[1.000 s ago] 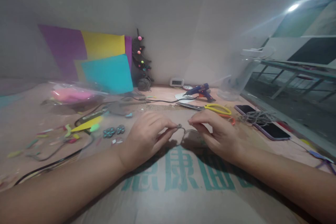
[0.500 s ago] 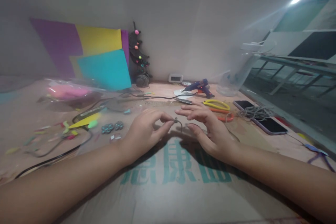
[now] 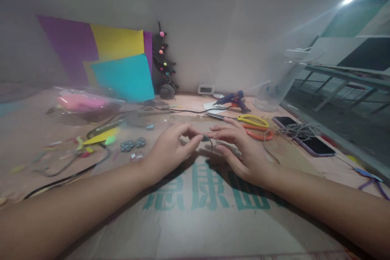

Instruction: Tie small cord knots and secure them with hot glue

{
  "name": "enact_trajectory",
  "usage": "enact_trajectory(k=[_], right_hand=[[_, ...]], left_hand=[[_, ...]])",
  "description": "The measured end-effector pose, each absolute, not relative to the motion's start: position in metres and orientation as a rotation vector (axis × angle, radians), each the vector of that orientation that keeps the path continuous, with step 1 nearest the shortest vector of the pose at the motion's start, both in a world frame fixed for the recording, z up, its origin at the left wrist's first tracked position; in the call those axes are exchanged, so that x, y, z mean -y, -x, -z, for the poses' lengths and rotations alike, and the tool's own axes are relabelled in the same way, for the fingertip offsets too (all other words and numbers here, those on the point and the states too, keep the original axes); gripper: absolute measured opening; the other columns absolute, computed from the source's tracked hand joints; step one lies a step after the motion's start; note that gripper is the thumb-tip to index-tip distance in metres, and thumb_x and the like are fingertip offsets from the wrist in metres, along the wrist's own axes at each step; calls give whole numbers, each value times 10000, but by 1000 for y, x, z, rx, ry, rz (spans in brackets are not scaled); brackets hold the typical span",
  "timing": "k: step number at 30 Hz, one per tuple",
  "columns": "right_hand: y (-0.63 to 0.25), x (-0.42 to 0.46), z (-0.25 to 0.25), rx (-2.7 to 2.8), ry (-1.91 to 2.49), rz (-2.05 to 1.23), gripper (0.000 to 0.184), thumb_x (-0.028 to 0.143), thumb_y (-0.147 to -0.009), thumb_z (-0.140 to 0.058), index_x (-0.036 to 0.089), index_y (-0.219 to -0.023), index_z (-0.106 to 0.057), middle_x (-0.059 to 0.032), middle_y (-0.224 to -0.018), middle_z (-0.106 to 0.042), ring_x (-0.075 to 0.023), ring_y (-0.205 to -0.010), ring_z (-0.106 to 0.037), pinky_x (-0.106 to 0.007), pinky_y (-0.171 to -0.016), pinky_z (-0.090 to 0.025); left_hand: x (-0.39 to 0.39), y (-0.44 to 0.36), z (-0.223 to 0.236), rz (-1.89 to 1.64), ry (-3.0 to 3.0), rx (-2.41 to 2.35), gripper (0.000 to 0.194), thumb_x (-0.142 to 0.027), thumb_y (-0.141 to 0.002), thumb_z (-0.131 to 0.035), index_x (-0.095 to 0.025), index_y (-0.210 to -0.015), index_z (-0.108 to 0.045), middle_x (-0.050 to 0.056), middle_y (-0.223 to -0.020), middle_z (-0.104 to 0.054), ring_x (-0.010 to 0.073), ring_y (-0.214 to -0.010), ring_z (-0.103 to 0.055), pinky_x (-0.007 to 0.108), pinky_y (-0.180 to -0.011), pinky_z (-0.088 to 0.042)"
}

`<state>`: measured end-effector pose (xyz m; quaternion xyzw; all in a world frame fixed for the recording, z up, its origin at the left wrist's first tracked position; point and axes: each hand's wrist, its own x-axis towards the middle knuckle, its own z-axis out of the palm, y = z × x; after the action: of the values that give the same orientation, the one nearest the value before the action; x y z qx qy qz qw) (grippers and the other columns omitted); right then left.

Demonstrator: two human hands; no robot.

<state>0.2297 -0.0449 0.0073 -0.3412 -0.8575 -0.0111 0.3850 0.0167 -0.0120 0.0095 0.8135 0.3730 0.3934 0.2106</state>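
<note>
Near the middle of the table my left hand (image 3: pixel 176 146) is closed, thumb and index finger pinching a thin grey cord (image 3: pixel 211 143). The pinched end shows a small teal-grey piece, and a short curve of cord hangs from it. My right hand (image 3: pixel 240 150) faces it with thumb and fingers apart. Its fingertips are close to the cord; whether they touch it I cannot tell. More grey cord (image 3: pixel 270 152) runs behind my right hand toward a tangled grey cord bundle (image 3: pixel 300 130). Teal-grey flower-shaped coils (image 3: pixel 132 145) lie left of my left hand.
Scissors with yellow and orange handles (image 3: pixel 252 121) lie behind my right hand. A blue glue gun (image 3: pixel 231 99) and small digital clock (image 3: pixel 206 89) stand at the back. Phones (image 3: pixel 315 146) lie right. Coloured sheets (image 3: pixel 124 77) and a decorated dark tree shape (image 3: pixel 163 61) lean on the wall.
My right hand's fingers have moved slightly closer to the cord end in my left pinch. The left hand keeps its pinch. The whole view has shifted slightly.
</note>
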Motion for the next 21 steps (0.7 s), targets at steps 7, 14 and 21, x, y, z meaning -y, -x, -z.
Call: enact_trajectory(k=[7, 14, 21], right_hand=[[-226, 36, -12, 1914, 1198, -346, 197, 326, -910, -543, 193, -1053, -571, -68, -1011, -668, -211, -981, -624, -398, -906, -481], [-214, 33, -15, 1689, 1220, -947, 205, 361, -877, -560, 171, -921, -625, -41, -832, -689, -169, -759, -665, -316, -689, -526], [-209, 38, -20, 1788, 1305, -655, 99, 258, -802, -647, 183, -841, -596, -11, -795, -654, -141, -738, -623, -279, -688, -495]], left_hand=[[9, -22, -15, -955, -1951, -1089, 177, -329, -856, -590, -171, -802, -649, 4, -794, -689, 148, -753, -623, 256, -695, -451], [9, -21, -12, -959, -1951, -1080, 184, -336, -853, -593, -168, -795, -644, -1, -780, -675, 136, -729, -604, 241, -661, -438], [11, -23, -15, -958, -2017, -1121, 171, -313, -850, -588, -169, -785, -653, 4, -779, -681, 144, -751, -608, 252, -697, -442]])
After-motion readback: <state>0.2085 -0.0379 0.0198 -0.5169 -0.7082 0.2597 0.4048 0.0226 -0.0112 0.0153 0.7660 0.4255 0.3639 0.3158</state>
